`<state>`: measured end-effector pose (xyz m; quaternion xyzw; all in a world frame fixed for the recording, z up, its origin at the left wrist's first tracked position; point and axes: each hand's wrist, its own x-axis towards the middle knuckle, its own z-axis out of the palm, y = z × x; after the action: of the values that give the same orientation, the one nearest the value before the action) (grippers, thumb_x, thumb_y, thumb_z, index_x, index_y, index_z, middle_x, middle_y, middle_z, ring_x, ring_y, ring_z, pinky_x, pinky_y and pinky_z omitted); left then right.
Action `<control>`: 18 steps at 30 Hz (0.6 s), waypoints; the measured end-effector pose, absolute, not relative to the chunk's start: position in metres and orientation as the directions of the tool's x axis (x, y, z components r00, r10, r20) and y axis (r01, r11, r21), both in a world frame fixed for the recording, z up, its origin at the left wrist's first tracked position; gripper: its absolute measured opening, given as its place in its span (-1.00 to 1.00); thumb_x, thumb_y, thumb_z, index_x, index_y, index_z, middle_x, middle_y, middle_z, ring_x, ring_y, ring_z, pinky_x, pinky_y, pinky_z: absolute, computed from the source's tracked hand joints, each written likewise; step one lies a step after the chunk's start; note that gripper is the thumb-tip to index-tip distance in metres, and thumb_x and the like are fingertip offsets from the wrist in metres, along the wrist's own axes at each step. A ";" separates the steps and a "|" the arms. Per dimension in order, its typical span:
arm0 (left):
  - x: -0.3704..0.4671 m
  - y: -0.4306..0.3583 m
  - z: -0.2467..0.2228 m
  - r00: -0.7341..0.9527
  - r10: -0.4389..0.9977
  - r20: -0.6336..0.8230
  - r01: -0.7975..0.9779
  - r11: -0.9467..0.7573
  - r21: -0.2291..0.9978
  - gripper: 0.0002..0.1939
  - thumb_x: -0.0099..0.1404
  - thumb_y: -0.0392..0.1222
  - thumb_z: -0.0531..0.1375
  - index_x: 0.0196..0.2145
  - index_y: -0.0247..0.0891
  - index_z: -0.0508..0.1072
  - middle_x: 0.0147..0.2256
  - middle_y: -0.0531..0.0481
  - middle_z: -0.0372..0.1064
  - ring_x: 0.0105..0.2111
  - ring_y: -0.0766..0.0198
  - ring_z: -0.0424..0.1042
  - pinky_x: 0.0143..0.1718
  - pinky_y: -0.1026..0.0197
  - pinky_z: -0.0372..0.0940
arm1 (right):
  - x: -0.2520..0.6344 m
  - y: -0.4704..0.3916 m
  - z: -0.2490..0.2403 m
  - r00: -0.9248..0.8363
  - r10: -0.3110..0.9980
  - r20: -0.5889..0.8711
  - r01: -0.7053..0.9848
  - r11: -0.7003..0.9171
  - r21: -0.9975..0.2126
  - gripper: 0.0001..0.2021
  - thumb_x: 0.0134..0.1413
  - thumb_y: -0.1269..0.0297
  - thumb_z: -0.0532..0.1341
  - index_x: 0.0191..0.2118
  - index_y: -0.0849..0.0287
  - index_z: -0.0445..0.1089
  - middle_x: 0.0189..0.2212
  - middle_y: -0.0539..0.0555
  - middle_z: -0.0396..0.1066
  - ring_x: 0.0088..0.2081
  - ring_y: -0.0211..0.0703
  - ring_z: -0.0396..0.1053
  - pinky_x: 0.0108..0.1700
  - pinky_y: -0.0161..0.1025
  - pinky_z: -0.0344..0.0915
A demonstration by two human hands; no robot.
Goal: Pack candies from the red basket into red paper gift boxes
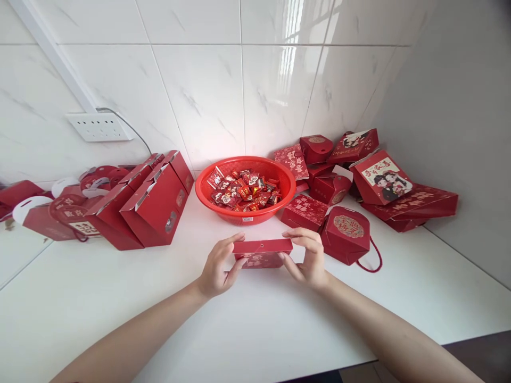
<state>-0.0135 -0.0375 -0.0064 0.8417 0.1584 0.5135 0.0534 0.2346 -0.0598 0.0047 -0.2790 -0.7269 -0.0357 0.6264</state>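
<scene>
Between my two hands is a small red gift box (262, 259) with a printed front face and a plain narrow top that has a small hole. My left hand (220, 267) grips its left end, thumb on the front and fingers behind. At the right end my right hand (306, 260) holds it the same way. Just beyond the box stands a red plastic basket (245, 219) with many wrapped candies (243, 191) in it.
Several red boxes (159, 205) stand upright on the left. More red boxes (346, 234) lie piled at the right, one with a rope handle (373, 266). A power socket (98, 127) with a cable is on the tiled wall behind the white table (223, 340).
</scene>
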 end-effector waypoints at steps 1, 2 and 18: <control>-0.013 -0.038 -0.004 0.448 0.282 0.848 0.215 -0.955 0.204 -0.12 0.25 -0.51 0.19 0.37 -0.06 -0.14 0.23 -0.34 0.15 0.12 0.02 0.35 0.01 -0.09 0.36 | 0.236 -0.060 0.006 -0.094 0.329 0.940 0.409 0.873 -0.265 -0.56 0.07 0.47 0.25 0.04 0.07 0.17 -0.13 0.18 0.36 -0.15 -0.02 0.43 -0.21 -0.03 0.43; -0.013 -0.039 -0.003 0.470 0.249 0.847 0.222 -0.962 0.160 -0.10 0.25 -0.52 0.18 0.37 -0.02 -0.15 0.26 -0.34 0.11 0.12 0.02 0.35 0.00 -0.10 0.36 | 0.238 -0.060 0.007 -0.137 0.303 0.943 0.371 0.899 -0.235 -0.59 0.07 0.51 0.22 0.03 0.08 0.18 -0.15 0.17 0.40 -0.18 -0.04 0.45 -0.24 -0.05 0.43; -0.008 -0.040 0.001 0.484 0.259 0.836 0.115 -0.966 0.233 -0.14 0.13 -0.55 0.17 0.32 -0.12 0.02 0.03 -0.23 0.25 0.06 0.01 0.33 -0.02 -0.17 0.37 | 0.236 -0.074 0.034 -0.211 0.222 0.952 0.431 0.895 -0.113 -0.58 0.15 0.58 0.15 0.10 0.11 0.34 -0.35 0.09 0.53 -0.40 -0.19 0.50 -0.46 -0.28 0.42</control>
<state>-0.0081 -0.0402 0.0014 0.8584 0.1092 0.4960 0.0726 0.2365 -0.0742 0.0340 -0.2113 -0.7732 -0.0884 0.5914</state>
